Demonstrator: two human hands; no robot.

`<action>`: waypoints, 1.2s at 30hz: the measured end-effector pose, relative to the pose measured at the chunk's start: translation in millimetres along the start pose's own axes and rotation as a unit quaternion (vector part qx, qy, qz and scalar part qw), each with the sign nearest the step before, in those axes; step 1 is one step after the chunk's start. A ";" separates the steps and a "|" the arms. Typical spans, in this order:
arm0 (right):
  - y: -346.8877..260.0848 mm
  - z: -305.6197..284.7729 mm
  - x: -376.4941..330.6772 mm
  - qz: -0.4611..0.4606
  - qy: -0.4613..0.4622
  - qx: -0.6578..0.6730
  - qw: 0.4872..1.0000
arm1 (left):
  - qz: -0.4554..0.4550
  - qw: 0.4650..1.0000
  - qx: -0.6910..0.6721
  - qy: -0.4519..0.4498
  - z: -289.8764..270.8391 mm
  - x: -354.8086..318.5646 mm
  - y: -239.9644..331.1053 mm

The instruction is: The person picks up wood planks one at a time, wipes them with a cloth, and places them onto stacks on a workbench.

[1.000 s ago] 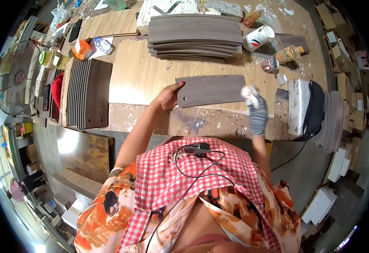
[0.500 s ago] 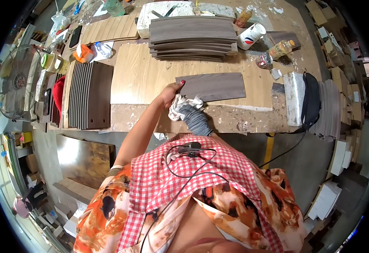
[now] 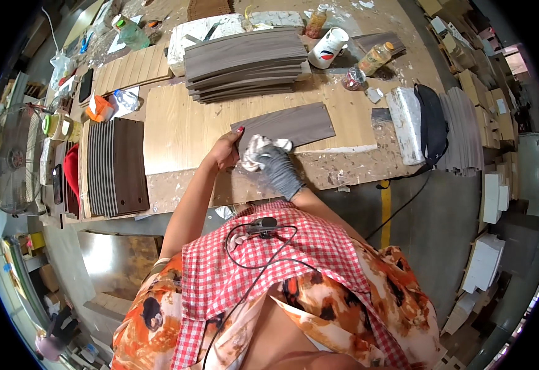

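A flat grey-brown wood panel point(image 3: 300, 123) lies slightly slanted on the light wood board in front of me. My left hand point(image 3: 225, 151) is bare and pinches the panel's left end, thumb on top. In a grey glove, my right hand point(image 3: 275, 166) is closed on a crumpled white rag point(image 3: 258, 148). The rag rests at the near left part of the panel, beside my left hand, and covers that part of its edge. The right fingers are partly hidden by the rag.
Behind the panel stands a stack of similar panels point(image 3: 245, 61). More panels point(image 3: 118, 166) stand in a row at left. A white cup point(image 3: 329, 48) and bottles point(image 3: 377, 58) are at the back right. A black bag point(image 3: 431, 126) leans on a white block point(image 3: 405, 126). A fan point(image 3: 16, 157) is far left.
The view has turned a little, shifting the whole table in it. Relative to the panel, my right hand and rag have moved right, onto its near left part. My left hand keeps its hold.
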State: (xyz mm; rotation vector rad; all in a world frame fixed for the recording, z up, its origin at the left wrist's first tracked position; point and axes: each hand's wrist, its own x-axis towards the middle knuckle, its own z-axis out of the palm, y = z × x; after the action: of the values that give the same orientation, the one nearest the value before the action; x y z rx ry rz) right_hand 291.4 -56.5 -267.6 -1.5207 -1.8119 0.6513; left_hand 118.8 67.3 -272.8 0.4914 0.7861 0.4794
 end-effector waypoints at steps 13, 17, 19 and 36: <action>93.7 -184.6 -12.1 0.113 0.281 -0.052 0.951 | 0.018 1.000 0.001 -0.024 4.4 -7.7 4.8; 46.5 -87.9 34.2 0.028 0.146 0.041 0.988 | 0.043 0.997 0.055 -0.013 12.2 -10.1 4.4; 33.8 -54.1 24.5 -0.010 0.170 -0.103 0.980 | 0.054 0.998 0.040 -0.017 33.3 -20.3 12.0; 192.6 -238.7 -9.3 0.206 0.328 0.076 0.919 | 0.342 0.824 0.447 0.067 88.2 -88.6 31.3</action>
State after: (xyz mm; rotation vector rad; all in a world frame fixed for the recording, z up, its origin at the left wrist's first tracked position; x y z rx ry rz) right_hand 597.6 -39.2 -257.4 -1.7562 -0.9273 0.3825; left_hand 124.5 20.4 -152.9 1.6731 0.9402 0.8029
